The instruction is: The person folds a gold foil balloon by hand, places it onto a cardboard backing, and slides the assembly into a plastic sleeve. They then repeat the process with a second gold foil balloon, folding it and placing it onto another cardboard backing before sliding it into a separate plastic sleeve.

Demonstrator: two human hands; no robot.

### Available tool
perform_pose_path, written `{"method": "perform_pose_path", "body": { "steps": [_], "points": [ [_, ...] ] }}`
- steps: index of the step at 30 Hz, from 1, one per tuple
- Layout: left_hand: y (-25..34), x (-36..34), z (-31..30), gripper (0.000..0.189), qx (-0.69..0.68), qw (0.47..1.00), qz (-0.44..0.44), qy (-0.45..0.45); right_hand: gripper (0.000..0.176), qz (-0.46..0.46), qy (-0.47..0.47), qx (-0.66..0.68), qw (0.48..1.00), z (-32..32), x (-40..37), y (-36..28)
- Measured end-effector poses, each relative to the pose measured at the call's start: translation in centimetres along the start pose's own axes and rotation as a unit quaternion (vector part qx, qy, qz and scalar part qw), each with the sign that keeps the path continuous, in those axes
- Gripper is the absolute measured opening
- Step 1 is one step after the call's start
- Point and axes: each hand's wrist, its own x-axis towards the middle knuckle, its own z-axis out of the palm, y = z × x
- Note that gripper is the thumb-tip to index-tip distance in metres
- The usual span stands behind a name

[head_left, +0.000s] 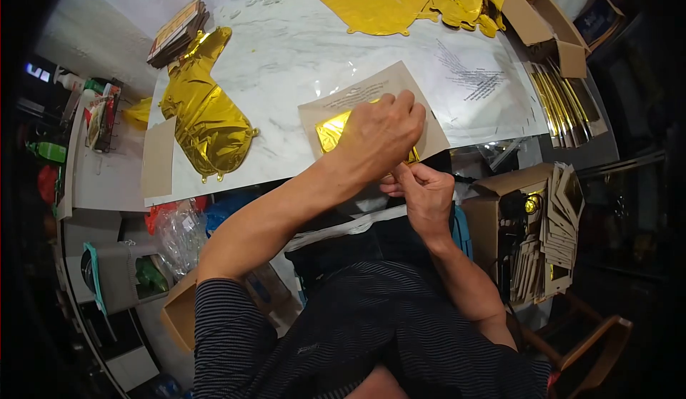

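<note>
My left hand [382,131] is closed, knuckles up, over a folded piece of shiny gold foil [330,132]. Its fingertips are hidden beneath it. The foil rests on a brownish flat sheet with printed warning text, seemingly a plastic bag [371,88] with card in or under it, tilted near the table's front edge. Just below, my right hand [427,190] pinches thumb against fingers by the foil's lower right corner. What lies in that pinch is too small to make out. Left of both hands lies a flat gold foil balloon [207,113].
More gold foil balloons [371,6] lie along the back of the marble-patterned table [271,63]. Clear printed bags [471,77] lie on the right. An open cardboard box [539,24] and stacked gold packets [564,106] stand beyond. A box of cards [561,220] is by my right arm.
</note>
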Motion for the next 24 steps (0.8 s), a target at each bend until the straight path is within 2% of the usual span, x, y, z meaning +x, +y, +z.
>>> {"method": "perform_pose_path", "body": {
  "steps": [3, 9, 11, 15, 17, 21, 23, 24],
  "points": [
    [0.4, 0.1, 0.0, 0.011, -0.004, 0.999, 0.039, 0.017, 0.029, 0.003, 0.024, 0.022, 0.999, -0.1, 0.2, -0.2],
    [-0.2, -0.7, -1.1, 0.011, 0.005, 1.000, -0.016, 0.017, 0.029, -0.012, 0.026, -0.024, 0.999, 0.0, 0.0, -0.1],
    [-0.5, -1.7, -1.8, 0.021, -0.008, 0.997, -0.065, -0.035, 0.028, 0.002, 0.033, -0.015, 0.999, -0.1, 0.0, -0.5],
    [-0.4, -3.9, -2.4, 0.014, 0.045, 0.995, -0.054, -0.065, 0.029, 0.058, 0.034, 0.007, 0.998, -0.4, -0.7, -0.1],
    [0.1, -4.8, -2.6, 0.020, -0.031, 0.989, -0.095, -0.110, 0.030, 0.071, 0.041, 0.020, 0.996, -0.2, -1.3, -0.1],
    [0.3, -5.6, -2.9, 0.022, -0.047, 0.987, -0.105, -0.109, 0.031, 0.086, 0.057, 0.046, 0.994, 0.4, -1.7, 0.2],
    [0.3, -6.5, -3.1, 0.014, -0.068, 0.994, -0.083, -0.015, 0.031, 0.089, 0.056, 0.055, 0.993, 0.6, -2.0, 0.4],
    [0.7, -7.4, -3.4, 0.014, -0.067, 0.994, -0.086, -0.013, 0.031, 0.093, 0.059, 0.065, 0.992, 0.6, -2.1, 0.4]
  ]
}}
